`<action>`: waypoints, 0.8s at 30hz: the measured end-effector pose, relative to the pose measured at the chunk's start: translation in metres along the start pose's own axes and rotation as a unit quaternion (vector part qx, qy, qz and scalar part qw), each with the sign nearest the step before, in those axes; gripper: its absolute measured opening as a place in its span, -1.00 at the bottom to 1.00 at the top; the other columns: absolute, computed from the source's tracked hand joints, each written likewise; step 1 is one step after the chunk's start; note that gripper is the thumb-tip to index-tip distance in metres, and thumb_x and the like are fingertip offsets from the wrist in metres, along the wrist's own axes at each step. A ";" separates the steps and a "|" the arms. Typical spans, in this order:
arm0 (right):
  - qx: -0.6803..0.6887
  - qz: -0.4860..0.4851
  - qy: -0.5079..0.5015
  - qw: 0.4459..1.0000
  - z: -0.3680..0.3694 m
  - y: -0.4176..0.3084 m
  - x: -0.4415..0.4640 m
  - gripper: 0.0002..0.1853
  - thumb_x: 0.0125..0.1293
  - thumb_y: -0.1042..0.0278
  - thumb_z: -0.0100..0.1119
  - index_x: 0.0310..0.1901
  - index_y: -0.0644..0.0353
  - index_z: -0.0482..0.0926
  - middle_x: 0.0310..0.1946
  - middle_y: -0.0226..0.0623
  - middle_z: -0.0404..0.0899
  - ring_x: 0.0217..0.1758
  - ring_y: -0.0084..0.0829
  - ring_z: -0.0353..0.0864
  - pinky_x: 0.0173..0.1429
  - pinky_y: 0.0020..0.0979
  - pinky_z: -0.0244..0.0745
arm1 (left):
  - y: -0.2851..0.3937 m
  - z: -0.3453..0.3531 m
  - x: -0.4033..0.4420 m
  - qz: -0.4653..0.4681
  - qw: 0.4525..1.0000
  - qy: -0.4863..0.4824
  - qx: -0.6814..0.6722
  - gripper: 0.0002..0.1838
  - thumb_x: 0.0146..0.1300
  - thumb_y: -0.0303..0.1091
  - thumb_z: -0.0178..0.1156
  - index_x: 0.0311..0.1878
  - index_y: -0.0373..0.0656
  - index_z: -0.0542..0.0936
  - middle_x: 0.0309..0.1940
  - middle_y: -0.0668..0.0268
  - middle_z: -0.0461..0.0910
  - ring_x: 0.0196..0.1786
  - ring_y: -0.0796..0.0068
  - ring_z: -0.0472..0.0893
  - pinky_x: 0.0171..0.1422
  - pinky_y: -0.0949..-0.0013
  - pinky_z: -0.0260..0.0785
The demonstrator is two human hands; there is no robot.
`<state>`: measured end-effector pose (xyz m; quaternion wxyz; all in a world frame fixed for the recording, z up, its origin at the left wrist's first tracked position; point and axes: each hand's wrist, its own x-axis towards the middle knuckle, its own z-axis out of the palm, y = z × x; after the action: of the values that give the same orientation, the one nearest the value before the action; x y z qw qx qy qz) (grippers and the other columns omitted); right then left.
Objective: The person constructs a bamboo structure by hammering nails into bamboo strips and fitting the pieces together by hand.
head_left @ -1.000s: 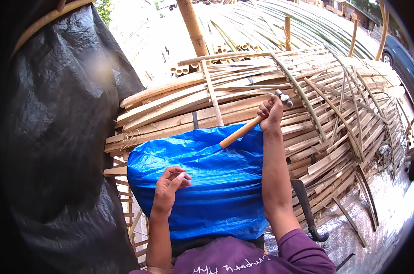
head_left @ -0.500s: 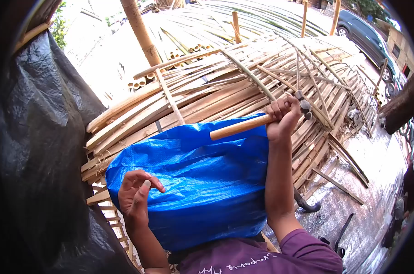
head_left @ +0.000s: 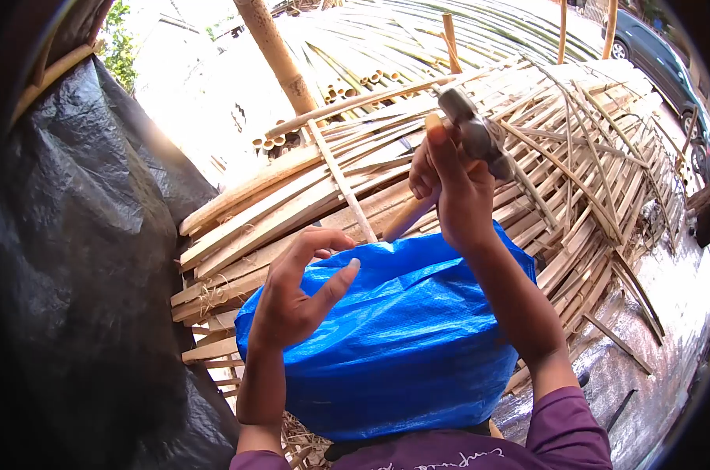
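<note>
The hammer (head_left: 478, 135) is at the blue sheet's (head_left: 402, 368) far edge, the person's right hand (head_left: 461, 192) gripping it close to the head. Over the sheet's left part, the left hand (head_left: 296, 294) is loosely curled, holding nothing. Wooden strips (head_left: 249, 243) lie beyond the sheet; black sheeting (head_left: 81, 243) hangs to its left.

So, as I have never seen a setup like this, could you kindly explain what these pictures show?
There is no machine here: a camera worn on a person's head looks forward and down at their two bare hands. The right hand grips a hammer close to its metal head. The left hand is partly open and appears to hold nothing. A blue sheet spreads before the body. Beyond it lie many long wooden strips, and a black sheet hangs at left.
</note>
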<state>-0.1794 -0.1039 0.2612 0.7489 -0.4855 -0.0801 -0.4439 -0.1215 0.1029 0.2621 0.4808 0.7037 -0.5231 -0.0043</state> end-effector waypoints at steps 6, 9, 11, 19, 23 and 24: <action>-0.033 0.076 -0.059 0.995 0.010 0.047 0.061 -0.57 0.42 0.17 0.16 -0.59 -0.05 0.23 -0.74 -0.64 0.03 -0.70 -0.70 -0.05 -0.58 -0.52 -0.15 | -0.125 0.005 0.035 -0.290 0.957 -0.001 0.017 -0.64 0.31 -0.15 0.22 -0.05 -0.27 0.54 -0.23 0.16 0.62 -0.14 0.42 0.61 -0.07 0.36 0.48; -0.062 0.113 -0.042 0.991 0.009 0.079 0.078 -0.57 0.39 0.19 0.21 -0.61 -0.05 0.25 -0.76 -0.64 0.04 -0.72 -0.69 -0.05 -0.57 -0.50 -0.15 | -0.194 0.055 0.052 -0.428 0.895 0.066 -0.103 -0.47 0.20 -0.04 0.30 -0.01 -0.29 0.40 -0.25 0.19 0.52 -0.28 0.44 0.50 -0.24 0.35 0.44; -0.092 0.139 -0.024 0.986 0.006 0.111 0.085 -0.60 0.38 0.21 0.23 -0.61 -0.05 0.33 -0.79 -0.64 0.07 -0.75 -0.70 -0.04 -0.59 -0.50 -0.14 | -0.214 0.098 0.052 -0.507 0.807 0.168 -0.253 -0.54 0.19 -0.04 0.31 -0.15 -0.18 0.36 -0.35 0.28 0.45 -0.36 0.51 0.42 -0.27 0.35 0.39; -0.012 0.034 -0.110 0.993 0.066 0.143 0.179 -0.66 0.40 0.35 0.12 -0.54 0.06 0.29 -0.77 -0.54 0.01 -0.76 -0.59 0.01 -0.58 -0.48 0.02 | -0.256 0.157 0.049 -0.502 0.717 0.225 -0.428 -0.73 0.29 -0.15 0.23 -0.28 -0.15 0.46 -0.47 0.34 0.48 -0.42 0.52 0.53 -0.38 0.45 0.40; -0.415 -0.339 -0.298 0.790 0.146 0.065 0.217 -0.76 0.43 0.23 0.11 -0.07 0.24 0.49 -0.70 -0.56 0.27 -0.71 -0.65 0.23 -0.67 -0.55 0.14 | -0.237 0.144 0.055 -0.488 0.537 0.241 -0.645 -0.77 0.34 -0.18 0.18 -0.37 -0.04 0.42 -0.64 0.49 0.35 -0.67 0.67 0.34 -0.59 0.53 0.24; -0.368 -0.263 -0.275 0.848 0.141 0.092 0.213 -0.82 0.42 0.27 0.10 -0.15 0.22 0.46 -0.71 -0.55 0.25 -0.71 -0.63 0.22 -0.65 -0.53 0.14 | -0.240 0.144 0.052 -0.491 0.527 0.247 -0.648 -0.77 0.34 -0.18 0.18 -0.37 -0.04 0.42 -0.64 0.49 0.35 -0.67 0.67 0.34 -0.59 0.53 0.24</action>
<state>0.0593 -0.1041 0.3912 0.3180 -0.7886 -0.2386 -0.4691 0.0045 -0.0349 0.0470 0.8369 0.3167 0.1915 -0.4033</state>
